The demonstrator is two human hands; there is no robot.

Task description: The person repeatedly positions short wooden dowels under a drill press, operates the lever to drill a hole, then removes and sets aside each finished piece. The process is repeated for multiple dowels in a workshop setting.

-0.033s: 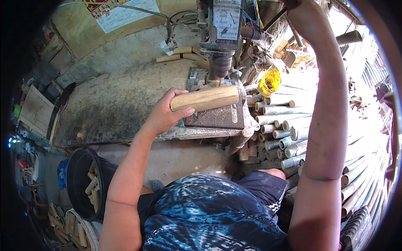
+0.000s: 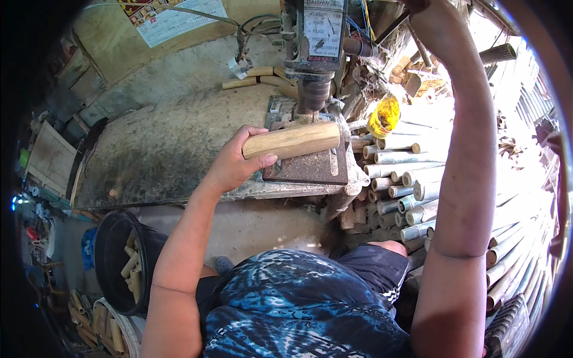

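Observation:
My left hand (image 2: 234,157) grips one end of a short bamboo tube (image 2: 292,141), thumb on the near side and fingers round the far side. The tube lies nearly level, tilted slightly up to the right, over the rusty base plate (image 2: 307,172) of a drill press (image 2: 319,59). The bit and chuck (image 2: 314,94) stand just above the tube; whether the tip touches it I cannot tell. At the top edge my right hand (image 2: 431,21) is closed round the drill press lever (image 2: 391,27), its fingers partly cut off by the frame.
A worn wooden bench (image 2: 173,143) carries the press, with several bamboo pieces (image 2: 240,83) behind. Stacked bamboo poles (image 2: 418,194) and a yellow container (image 2: 384,117) are on the right. A black bucket (image 2: 110,262) of bamboo pieces stands at lower left. Wires (image 2: 245,27) hang near the wall.

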